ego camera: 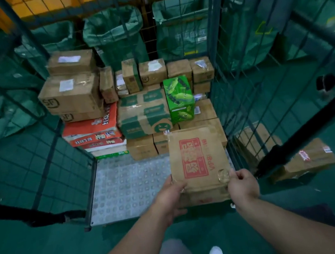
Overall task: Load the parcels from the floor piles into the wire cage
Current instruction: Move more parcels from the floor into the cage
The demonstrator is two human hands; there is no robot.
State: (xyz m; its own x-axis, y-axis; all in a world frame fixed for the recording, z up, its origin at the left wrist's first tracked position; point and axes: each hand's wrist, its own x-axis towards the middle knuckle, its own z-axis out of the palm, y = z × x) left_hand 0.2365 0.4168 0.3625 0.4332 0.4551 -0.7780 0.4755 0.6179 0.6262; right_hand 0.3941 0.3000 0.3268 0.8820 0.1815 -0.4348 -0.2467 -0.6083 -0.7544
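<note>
The parcel (197, 159) is brown cardboard with a red printed block. The green box (179, 98) is bright green with paler cartoon figures; the large carton (143, 113) is brown with green panels. The flat packs (91, 128) are red-orange and white. The cage floor (127, 185) is grey, embossed with studs.

"SF" on stacked carton (71, 96), "VIP" on held carton (197, 159).

Matt cardboard parcel (197, 159), embossed metal cage floor (127, 185)

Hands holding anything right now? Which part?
Yes: brown carton with red print, held at its near end, left hand at the left corner, right hand at the right corner.
</note>
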